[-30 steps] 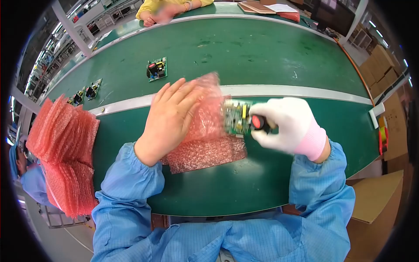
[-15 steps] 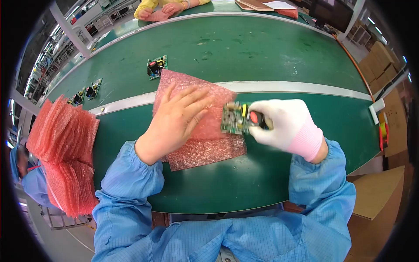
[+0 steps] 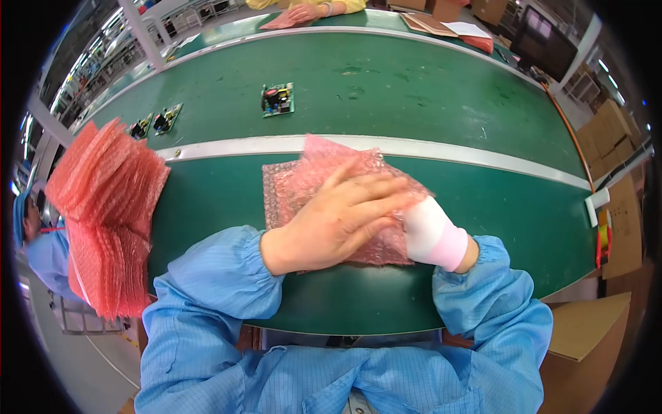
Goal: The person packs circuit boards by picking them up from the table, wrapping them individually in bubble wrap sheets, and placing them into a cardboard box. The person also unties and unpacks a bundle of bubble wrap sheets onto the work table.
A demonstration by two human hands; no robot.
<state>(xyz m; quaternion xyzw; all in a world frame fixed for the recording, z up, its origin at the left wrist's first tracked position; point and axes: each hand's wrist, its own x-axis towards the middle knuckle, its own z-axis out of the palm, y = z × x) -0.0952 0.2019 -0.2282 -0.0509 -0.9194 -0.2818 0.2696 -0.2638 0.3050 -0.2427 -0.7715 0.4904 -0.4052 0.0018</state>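
My bare left hand (image 3: 345, 217) lies over a pink bubble-wrap bag (image 3: 317, 169), fingers stretched out and smeared a little by motion. My right hand (image 3: 429, 231), in a white glove with a pink cuff, reaches under the bag's right side; its fingers are hidden. The circuit board that it held earlier is out of sight. Beneath, more bubble wrap (image 3: 276, 200) rests on the green table. Beyond the metal strip stands a circuit board (image 3: 278, 100) with a black and red coil.
A tall stack of pink bubble-wrap bags (image 3: 114, 207) stands at the left. Two more circuit boards (image 3: 165, 119) sit behind it. Across the table are a person's hands (image 3: 303, 14) on pink wrap. A monitor (image 3: 543, 43) and cardboard boxes (image 3: 586, 328) are at the right.
My right hand has moved the circuit board left and under the bubble-wrap bag, where both fingers and board are now hidden. My left hand has shifted right across the bag.
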